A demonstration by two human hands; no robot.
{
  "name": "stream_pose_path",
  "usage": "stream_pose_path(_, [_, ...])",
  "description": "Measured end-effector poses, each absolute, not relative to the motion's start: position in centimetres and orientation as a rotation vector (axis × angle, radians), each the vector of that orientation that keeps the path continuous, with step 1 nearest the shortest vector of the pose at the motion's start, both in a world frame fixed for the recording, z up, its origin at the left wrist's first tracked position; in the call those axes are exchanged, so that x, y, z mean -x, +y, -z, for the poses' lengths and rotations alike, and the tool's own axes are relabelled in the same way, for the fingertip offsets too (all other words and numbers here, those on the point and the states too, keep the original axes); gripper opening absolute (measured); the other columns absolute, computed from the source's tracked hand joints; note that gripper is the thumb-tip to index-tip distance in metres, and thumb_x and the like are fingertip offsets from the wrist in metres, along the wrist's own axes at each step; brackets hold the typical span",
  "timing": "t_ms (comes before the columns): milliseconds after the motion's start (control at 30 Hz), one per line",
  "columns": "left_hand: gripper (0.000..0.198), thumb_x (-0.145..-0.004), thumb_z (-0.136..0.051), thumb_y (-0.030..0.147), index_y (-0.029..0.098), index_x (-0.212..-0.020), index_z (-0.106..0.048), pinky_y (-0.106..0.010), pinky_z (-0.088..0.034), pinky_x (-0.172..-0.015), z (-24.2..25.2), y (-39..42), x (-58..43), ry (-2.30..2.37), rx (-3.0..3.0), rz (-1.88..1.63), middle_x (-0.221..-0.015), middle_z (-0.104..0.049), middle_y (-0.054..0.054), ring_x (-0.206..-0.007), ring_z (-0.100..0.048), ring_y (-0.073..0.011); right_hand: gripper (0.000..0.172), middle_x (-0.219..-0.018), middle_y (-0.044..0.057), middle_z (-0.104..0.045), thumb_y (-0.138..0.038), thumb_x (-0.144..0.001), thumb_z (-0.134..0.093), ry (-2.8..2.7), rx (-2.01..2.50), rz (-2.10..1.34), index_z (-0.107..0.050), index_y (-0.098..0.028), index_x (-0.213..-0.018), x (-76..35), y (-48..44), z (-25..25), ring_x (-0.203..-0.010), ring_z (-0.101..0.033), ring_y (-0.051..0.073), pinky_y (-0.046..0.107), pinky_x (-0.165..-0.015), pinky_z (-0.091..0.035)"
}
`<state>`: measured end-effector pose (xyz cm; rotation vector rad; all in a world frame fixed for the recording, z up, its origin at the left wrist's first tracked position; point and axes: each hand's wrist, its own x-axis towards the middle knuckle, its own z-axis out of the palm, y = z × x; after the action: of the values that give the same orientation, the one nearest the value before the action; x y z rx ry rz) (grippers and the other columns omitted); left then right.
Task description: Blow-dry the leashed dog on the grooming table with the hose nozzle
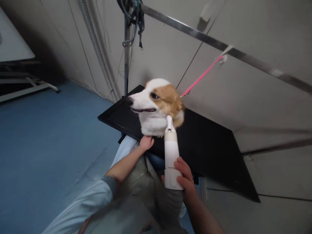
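A white and tan dog (156, 105) stands on a black grooming table (209, 146), head turned left, mouth slightly parted. My right hand (184, 177) is closed round the base of a white blower nozzle (171, 152); the nozzle's narrow tip points at the dog's neck below the ear. My left hand (146, 142) reaches up under the dog's white chest; its fingers are buried in the fur and do not show. A pink leash (202, 76) runs taut from the dog's neck up to a metal bar (243, 57).
An upright metal pole (126, 58) with hanging cords stands behind the table. A ribbed grey hose (97, 48) runs along the wall. Blue floor (48, 136) spreads to the left, with another white table and its frame (21, 81) at far left.
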<state>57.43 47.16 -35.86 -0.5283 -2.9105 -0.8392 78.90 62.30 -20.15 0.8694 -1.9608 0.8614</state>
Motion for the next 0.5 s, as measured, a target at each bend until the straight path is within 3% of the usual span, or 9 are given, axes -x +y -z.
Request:
stream_pose_path(100, [0.031,-0.1,-0.058,0.028,0.015,-0.122,-0.076,-0.037,-0.056,-0.104,35.6,46.9,-57.3,-2.959,0.57,0.805,-0.118,-0.077,-0.017,-0.112,-0.073,-0.0292,0.044,-0.145,0.005,-0.069,-0.022,-0.093,-0.075,-2.005,-0.833,-0.94,-0.057,-0.033,-0.13,-78.5,62.3,22.5,-0.132,-0.071,0.027,0.049,-0.1,-0.069])
stream_pose_path(233, [0.039,-0.101,-0.055,0.027,0.015,-0.134,-0.071,-0.039,-0.054,-0.109,35.3,46.5,-57.3,-2.993,0.613,0.741,-0.128,-0.074,-0.018,-0.121,-0.07,-0.03,0.075,-0.147,0.008,-0.068,-0.024,-0.078,-0.091,-1.857,-0.561,-1.06,-0.054,-0.033,-0.143,-78.5,60.8,25.0,-0.129,-0.072,0.03,0.049,-0.098,-0.069])
stream_pose_path(500, [0.042,-0.106,-0.044,0.033,0.012,-0.128,-0.074,-0.04,-0.054,-0.105,34.4,45.9,-57.6,-3.099,0.678,0.514,-0.121,-0.077,-0.019,-0.114,-0.072,-0.0311,0.068,-0.14,0.012,-0.07,-0.026,-0.077,-0.087,-1.717,-0.108,-1.158,-0.055,-0.028,-0.136,-79.8,58.2,23.7,-0.129,-0.07,0.033,0.055,-0.107,-0.061])
